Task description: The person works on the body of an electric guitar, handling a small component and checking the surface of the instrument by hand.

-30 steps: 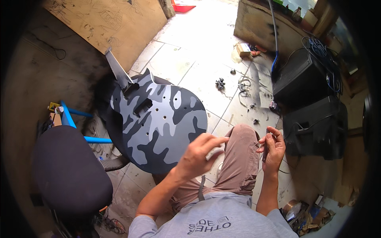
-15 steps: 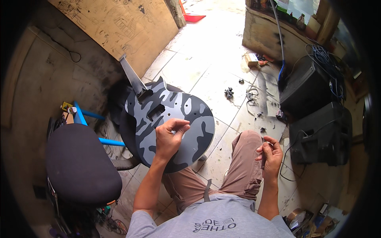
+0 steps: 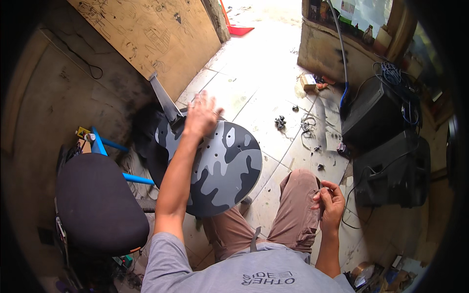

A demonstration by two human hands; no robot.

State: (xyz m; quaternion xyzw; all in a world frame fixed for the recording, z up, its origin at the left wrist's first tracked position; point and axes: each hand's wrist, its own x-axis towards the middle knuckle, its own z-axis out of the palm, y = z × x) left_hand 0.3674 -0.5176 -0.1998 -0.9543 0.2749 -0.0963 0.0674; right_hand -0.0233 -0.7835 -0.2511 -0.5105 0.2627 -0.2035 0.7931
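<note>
A guitar body [image 3: 227, 171] in grey and black camouflage lies across my left thigh, with cut-outs and small holes in its top. From its far left edge rises a long grey neck-like piece [image 3: 165, 98]. Reaching over the body, my left hand [image 3: 201, 117] has its fingers spread at the far edge near that piece; whether it touches the surface I cannot tell. Beside my right knee, my right hand [image 3: 330, 202] is closed in a pinch. A thin dark sliver shows at its fingertips, too small to name.
A dark padded seat [image 3: 102, 205] stands at the left beside a blue tube frame [image 3: 100, 144]. Two black speaker-like boxes [image 3: 393, 168] and coiled cables [image 3: 391, 73] are at the right. Dark scraps [image 3: 280, 122] lie on the tiled floor [image 3: 249, 107]. A drawn-on board [image 3: 156, 39] leans behind.
My left hand has moved away from me across the guitar body, from a pinch over its middle to spread fingers at the far edge. My right hand has dropped slightly, still pinched.
</note>
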